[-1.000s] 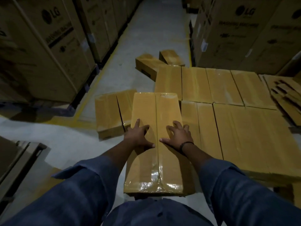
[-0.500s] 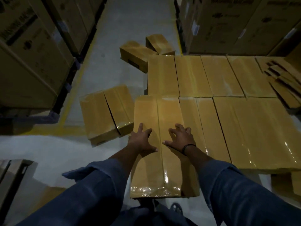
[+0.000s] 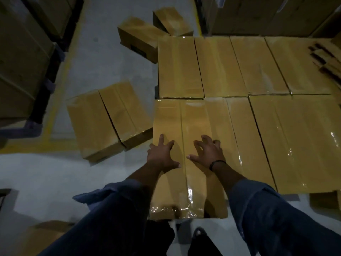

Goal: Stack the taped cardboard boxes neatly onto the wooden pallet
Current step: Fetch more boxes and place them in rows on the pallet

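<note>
Box (image 3: 170,119) (glossy, oblong) under L hand (image 3: 162,157), R hand (image 3: 207,154).

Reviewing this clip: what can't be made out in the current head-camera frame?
1. Wooden pallet: head view shows only slats at the right edge; stacked boxes cover the rest.
2. Box under both hands: head view; what supports its near end lies hidden beneath it.
3. Left hand and right hand: palms hidden by their own backs.
4. Tall cartons: cut off by the top edge, print too dark.
</note>
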Available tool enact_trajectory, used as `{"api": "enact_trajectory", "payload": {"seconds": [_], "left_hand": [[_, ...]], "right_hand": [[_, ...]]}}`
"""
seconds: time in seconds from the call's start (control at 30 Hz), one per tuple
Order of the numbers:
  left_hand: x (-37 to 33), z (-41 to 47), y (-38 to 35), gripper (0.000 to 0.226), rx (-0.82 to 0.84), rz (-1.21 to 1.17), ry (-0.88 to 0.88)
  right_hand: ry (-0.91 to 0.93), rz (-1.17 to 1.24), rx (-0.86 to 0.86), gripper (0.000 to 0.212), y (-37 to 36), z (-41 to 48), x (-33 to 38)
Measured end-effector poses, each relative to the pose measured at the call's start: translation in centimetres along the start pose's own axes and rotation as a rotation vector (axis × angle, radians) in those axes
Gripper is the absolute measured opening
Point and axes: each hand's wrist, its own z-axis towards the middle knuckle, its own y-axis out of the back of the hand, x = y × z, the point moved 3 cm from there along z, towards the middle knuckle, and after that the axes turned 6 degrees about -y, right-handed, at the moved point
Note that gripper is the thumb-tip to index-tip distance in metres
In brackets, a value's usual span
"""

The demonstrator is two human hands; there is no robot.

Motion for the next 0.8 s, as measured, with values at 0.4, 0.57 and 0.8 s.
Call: {"api": "enact_trajectory", "payload": {"seconds": [0.4, 0.57, 0.8], "left_hand": [[2.7, 8.2, -6.1, 0.111, -0.076, -0.007, -0.003], [2.8, 8.3, -7.3, 0.112, -0.105, -0.014, 0.000], [0.6, 1.6, -8.3, 0.114, 0.009, -0.106, 0.081]], "right_hand": [[0.022, -0.001, -0.035, 0.083, -6.3, 8.3, -2.2], [0.018, -0.100, -0.049, 0.078, -7.3, 8.0, -2.2], [0.031, -0.243, 0.013, 0.076, -6.3, 1.5, -1.9]]}}
